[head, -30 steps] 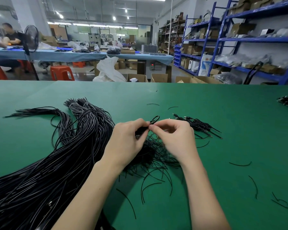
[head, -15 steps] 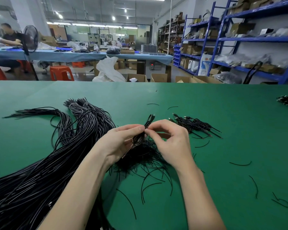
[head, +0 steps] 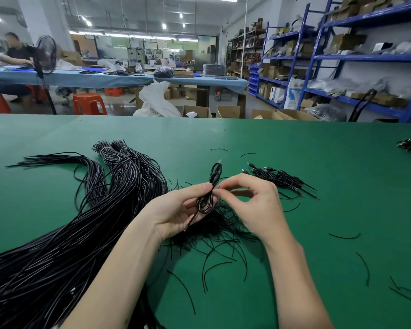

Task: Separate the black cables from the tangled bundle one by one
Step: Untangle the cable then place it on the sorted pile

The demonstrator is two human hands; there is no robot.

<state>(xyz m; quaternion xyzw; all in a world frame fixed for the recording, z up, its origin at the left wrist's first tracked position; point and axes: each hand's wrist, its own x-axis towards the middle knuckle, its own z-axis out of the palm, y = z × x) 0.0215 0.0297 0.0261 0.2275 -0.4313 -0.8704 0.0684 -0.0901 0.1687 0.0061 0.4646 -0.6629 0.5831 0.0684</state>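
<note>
A small coiled black cable (head: 210, 189) stands upright between the two hands above the green tabletop (head: 294, 150). The left hand (head: 179, 211) lies palm up, its thumb pressed against the waist of the coil and its fingers curled under the lower loop, so it grips the cable; one loose end trails down across the palm. The right hand (head: 252, 205) comes in from the right, thumb and forefinger pinched together just at the coil's waist, touching it beside the left thumb, the other fingers curled loosely. The upper loop of the cable rises clear of both hands, with a small plug tip at its top.

Directly beneath the hands lies a tangled bundle (head: 221, 231) of thin black cables, its strands spilling toward the near edge of the tabletop. To the left, a large sheaf of long black cables (head: 81, 222) sweeps from the near left corner up toward the middle of the tabletop, splitting into several tails. Beyond the right hand rests a small pile of separated cables (head: 280, 179) with plug ends, lying apart from the tangle. A few stray short cable pieces (head: 344, 236) lie scattered on the right side of the tabletop.
</note>
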